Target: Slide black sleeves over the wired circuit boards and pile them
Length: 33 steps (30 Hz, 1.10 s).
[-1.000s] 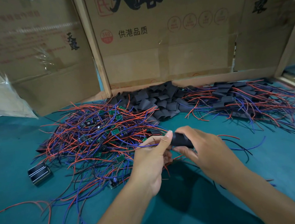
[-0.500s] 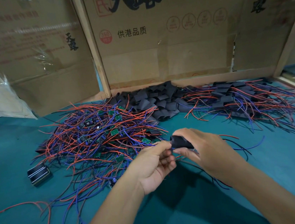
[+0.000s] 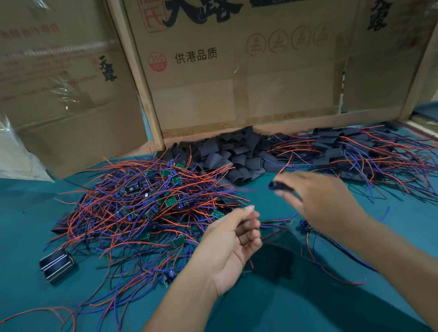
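The right hand (image 3: 320, 203), blurred, pinches a sleeved board (image 3: 279, 186) above the tabletop (image 3: 12, 218). The left hand (image 3: 232, 241) is loosely curled, holding nothing.

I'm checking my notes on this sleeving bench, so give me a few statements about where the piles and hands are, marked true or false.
1. The right hand holds a black sleeved board. True.
2. The loose black sleeves lie nearest the camera. False: they lie at the back, against the cardboard wall.
3. The bare wired boards are heaped on the left. True.
4. The tabletop is red. False: it is teal.
5. The left hand lies flat on the table. False: it is raised, fingers curled.
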{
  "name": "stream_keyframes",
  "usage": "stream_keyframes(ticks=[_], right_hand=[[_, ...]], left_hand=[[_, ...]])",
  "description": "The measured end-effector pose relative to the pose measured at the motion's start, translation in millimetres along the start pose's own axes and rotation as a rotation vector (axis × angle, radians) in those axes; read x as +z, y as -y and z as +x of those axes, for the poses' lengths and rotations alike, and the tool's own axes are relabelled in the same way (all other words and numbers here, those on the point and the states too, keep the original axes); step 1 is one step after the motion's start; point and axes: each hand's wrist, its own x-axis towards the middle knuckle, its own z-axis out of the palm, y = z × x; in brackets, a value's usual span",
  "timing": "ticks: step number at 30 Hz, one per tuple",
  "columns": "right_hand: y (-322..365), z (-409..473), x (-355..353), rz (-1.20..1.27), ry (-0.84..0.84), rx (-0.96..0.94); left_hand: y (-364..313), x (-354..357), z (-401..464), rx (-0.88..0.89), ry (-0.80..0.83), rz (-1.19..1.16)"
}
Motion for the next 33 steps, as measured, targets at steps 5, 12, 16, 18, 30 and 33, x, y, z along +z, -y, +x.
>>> stream_keyframes(ticks=[5,12,16,18,30,33], right_hand=[[-68,58,-1,-0.212,0.000,0.141],[-126,98,-6,-0.397,-0.042,0.371],[-89,102,11,-0.322,0.003,0.337],[-38,96,29,0.044,0.179,0.042],[19,84,70,0.261,0.456,-0.126],[10,71,60,0.335,0.356,0.006]], left_hand=[[4,-3,4,0.050,-0.079,0.104],[7,-5,6,0.102,-0.093,0.212],[9,-7,6,0.155,-0.095,0.318],[12,-5,6,0.199,-0.084,0.373],[16,-8,11,0.313,-0.112,0.526],[15,-14,15,0.404,-0.187,0.670]])
